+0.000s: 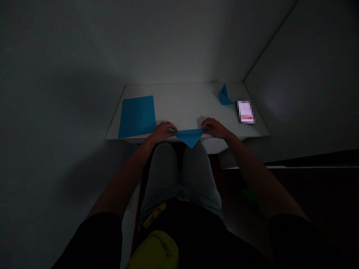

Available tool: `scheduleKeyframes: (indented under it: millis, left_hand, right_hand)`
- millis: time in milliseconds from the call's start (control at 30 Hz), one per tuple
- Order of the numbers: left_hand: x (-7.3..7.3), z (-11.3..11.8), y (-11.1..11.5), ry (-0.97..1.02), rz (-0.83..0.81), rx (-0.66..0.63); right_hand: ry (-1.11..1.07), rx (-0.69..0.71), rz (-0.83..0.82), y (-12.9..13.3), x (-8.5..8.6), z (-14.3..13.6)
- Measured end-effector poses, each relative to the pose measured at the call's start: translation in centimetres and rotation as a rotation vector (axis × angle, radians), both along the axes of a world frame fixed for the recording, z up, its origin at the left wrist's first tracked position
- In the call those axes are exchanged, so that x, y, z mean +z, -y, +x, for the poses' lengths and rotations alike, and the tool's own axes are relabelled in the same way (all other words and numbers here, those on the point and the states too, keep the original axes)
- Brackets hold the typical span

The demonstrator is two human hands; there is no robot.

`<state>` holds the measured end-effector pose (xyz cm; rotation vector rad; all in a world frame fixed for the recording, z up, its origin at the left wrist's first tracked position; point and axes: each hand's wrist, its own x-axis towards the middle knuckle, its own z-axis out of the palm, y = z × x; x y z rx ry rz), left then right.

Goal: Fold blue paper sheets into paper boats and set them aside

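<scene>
A folded sheet of blue paper (190,137), triangular with its point toward me, is stretched between my hands at the table's front edge. My left hand (165,130) pinches its left corner, fingers closed. At the opposite corner my right hand (214,127) grips the paper between thumb and fingers. The lower tip hangs past the edge, above my knees. Left of my left hand lies a flat blue sheet of paper (137,116). Parts of the folded corners are hidden under my fingers.
The narrow white table (185,101) stands against a wall, with another wall to its right. Toward the back right sits a folded blue paper boat (224,96). Near it lies a phone (245,112) with a lit, blurred screen. The room is dim.
</scene>
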<state>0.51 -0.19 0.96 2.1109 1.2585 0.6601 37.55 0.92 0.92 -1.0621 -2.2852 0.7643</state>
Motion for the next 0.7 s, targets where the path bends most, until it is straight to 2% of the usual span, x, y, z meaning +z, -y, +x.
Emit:
scheduleKeyframes:
  millis: [133,300,433,567,700]
  left_hand:
    - [0.3,0.1,2.0,0.026,0.062,-0.040]
    - [-0.3,0.1,4.9,-0.056,0.202,0.026]
    - [-0.9,0.3,6.3,-0.083,0.231,0.077]
    - [-0.8,0.9,6.0,0.022,0.198,0.111]
    - [-0.1,2.1,3.9,0.218,0.034,0.209]
  right_hand:
    - [-0.006,-0.102,0.081,2.5,-0.2,-0.3]
    - [0.132,-0.116,0.170,5.5,-0.4,-0.1]
    - [0.163,-0.131,0.194,6.7,-0.2,0.0]
    - [0.090,-0.194,0.116,6.6,0.0,-0.3]
    - [-0.103,-0.324,0.045,5.0,0.2,-1.0]
